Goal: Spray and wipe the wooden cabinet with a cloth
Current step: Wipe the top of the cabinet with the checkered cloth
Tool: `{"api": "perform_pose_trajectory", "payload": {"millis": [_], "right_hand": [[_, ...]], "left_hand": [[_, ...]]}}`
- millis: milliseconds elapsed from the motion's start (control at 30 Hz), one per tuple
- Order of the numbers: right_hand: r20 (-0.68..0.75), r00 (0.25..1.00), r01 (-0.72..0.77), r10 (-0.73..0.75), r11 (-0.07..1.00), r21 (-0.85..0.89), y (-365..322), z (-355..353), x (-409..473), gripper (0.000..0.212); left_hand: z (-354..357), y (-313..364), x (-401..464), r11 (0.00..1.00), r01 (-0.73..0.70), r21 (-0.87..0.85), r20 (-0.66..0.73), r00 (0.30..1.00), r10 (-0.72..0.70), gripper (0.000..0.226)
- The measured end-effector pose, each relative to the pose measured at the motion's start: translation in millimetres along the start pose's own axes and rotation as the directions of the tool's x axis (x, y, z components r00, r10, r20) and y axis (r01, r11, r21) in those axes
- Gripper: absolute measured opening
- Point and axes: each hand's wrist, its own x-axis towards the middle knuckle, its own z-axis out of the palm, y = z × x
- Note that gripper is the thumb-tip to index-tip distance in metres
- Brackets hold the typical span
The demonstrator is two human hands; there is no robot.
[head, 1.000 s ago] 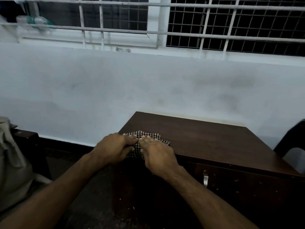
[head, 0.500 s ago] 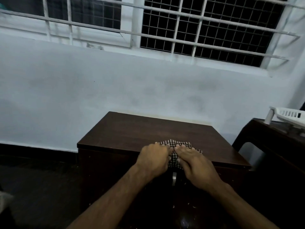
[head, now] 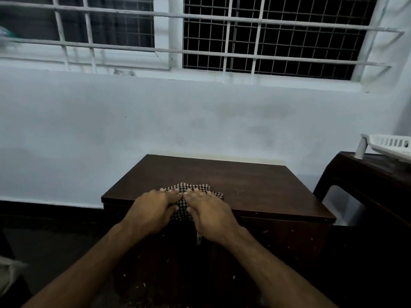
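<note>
Perhaps both hands (head: 153, 211) (head: 211, 213) near cabinet (head: 255, 187) front edge

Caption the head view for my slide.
Left hand and right hand press a black-and-white checked cloth flat on the dark brown wooden cabinet.

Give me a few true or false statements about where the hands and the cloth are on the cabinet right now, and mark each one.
1. Both hands press on the checked cloth. True: the left hand and right hand lie on it side by side.
2. The cloth lies at the far edge of the cabinet, by the wall. False: it lies at the near front edge.
3. A spray bottle stands on the cabinet top. False: none shows there.
4. A white plastic basket sits on the dark furniture to the right. True.
</note>
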Motion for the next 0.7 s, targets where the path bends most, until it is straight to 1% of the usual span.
{"api": "perform_pose_trajectory", "payload": {"millis": [133,233,300,433,567,633,700], "right_hand": [[-0.011,1.000,0.019,-0.019,0.999,0.026,35.3,-6.8,-18.7,0.050],[-0.021,1.000,-0.003,0.003,0.999,0.043,74.8,-17.6,-47.0,0.050],[-0.039,0.999,-0.033,0.033,0.999,0.023,103.0,-27.7,-69.4,0.049],[-0.063,0.989,-0.136,0.134,0.990,-0.029,168.5,-53.7,-123.5,0.047],[-0.070,0.957,-0.288,0.282,0.954,-0.085,226.0,-80.4,-173.9,0.045],[-0.075,0.934,-0.355,0.350,0.933,-0.068,240.9,-87.2,-188.1,0.046],[-0.073,0.923,-0.382,0.379,0.924,-0.032,244.1,-88.9,-192.0,0.046]], "left_hand": [[4.6,29.7,11.6,0.999,-0.035,0.026,0.017,0.999,0.035,0.043],[14.4,71.8,25.3,0.992,-0.087,0.088,0.054,0.995,0.082,0.040],[23.9,105.0,36.4,0.985,-0.129,0.117,0.071,0.990,0.122,0.038],[44.2,189.9,56.6,0.982,-0.166,0.089,0.051,0.985,0.162,0.032],[53.7,276.0,69.8,0.972,-0.235,0.027,0.036,0.972,0.234,0.027],[52.9,302.6,74.1,0.968,-0.252,0.013,0.049,0.967,0.251,0.026],[55.8,310.2,76.3,0.966,-0.258,0.013,0.041,0.966,0.257,0.025]]}}
